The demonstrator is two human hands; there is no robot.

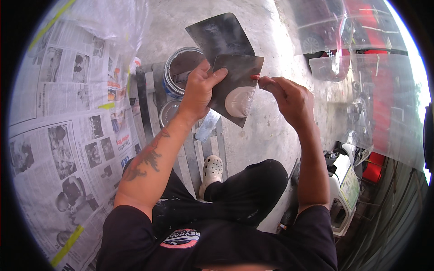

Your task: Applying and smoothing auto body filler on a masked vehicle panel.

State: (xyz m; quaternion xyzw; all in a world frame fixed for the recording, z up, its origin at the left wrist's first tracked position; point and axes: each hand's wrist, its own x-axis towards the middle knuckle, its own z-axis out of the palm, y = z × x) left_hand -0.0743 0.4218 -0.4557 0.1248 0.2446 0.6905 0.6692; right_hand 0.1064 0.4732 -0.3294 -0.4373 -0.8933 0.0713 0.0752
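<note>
My left hand grips a dark flat mixing board, its thumb pressed on the top face. A smooth mound of off-white paste sits on the lower part of this board. A second dark flat sheet shows beyond the board, partly behind it; whether my left hand holds it too I cannot tell. At the board's right edge is a small red bit, right by the fingertips of my right hand. Those fingers are pinched together, and what they hold is hidden.
An open can of dark-looking contents stands left of the board, with a round metal lid or tin nearer me. Both are on a slatted stand. Newspaper masking covers the left side. A white machine stands at right.
</note>
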